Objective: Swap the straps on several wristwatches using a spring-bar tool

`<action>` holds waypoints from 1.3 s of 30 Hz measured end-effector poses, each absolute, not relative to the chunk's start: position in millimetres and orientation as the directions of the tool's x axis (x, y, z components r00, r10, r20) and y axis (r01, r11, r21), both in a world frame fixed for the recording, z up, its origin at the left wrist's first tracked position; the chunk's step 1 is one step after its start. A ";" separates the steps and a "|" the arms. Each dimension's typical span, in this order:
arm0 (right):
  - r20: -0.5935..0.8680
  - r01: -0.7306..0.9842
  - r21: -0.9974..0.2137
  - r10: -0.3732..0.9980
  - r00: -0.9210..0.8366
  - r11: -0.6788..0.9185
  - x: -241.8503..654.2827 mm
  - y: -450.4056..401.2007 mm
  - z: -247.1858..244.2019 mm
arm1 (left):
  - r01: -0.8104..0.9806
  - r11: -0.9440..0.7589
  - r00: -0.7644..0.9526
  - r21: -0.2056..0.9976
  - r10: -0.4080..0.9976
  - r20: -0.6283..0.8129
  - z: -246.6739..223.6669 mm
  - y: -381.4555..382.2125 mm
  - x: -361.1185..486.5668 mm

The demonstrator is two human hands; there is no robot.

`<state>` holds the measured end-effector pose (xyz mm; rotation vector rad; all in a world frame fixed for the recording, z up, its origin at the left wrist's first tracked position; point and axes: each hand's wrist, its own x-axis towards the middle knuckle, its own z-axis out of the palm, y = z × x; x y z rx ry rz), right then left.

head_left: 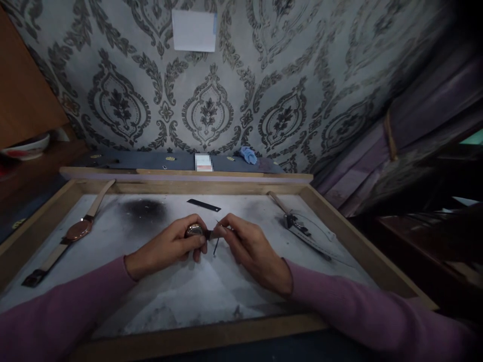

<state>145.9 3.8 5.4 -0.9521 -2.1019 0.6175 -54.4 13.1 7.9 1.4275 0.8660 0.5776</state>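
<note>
In the middle of the head view, my left hand is closed around a small round watch, its shiny case tilted toward me. A short dark strap piece runs from the case toward my right hand. The right fingertips are pinched together on a thin dark tool, which points down; its exact kind is unclear. Just beyond both hands lies a flat black strip with a small hole at one end. Both hands are above the white tray surface.
A wooden rim borders the tray. On the left lies a rose-gold watch with a beige strap; on the right, another strap with a buckle. Behind the rim are a small white box and a blue cloth.
</note>
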 end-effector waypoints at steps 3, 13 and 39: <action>0.396 0.422 -0.697 0.802 -0.448 0.580 145.0 4.4 6.3 | 0.151 0.105 0.572 0.983 0.801 -0.174 7.4 13.8 -55.1; 0.297 0.348 -0.699 0.696 -0.654 0.625 148.9 11.6 7.4 | 0.194 -0.006 0.660 0.981 0.741 -0.126 13.8 17.6 -58.8; 0.117 0.266 -0.869 0.696 -0.708 0.417 159.7 20.7 13.6 | 0.096 0.048 0.637 0.994 0.765 -0.099 4.1 10.5 -52.6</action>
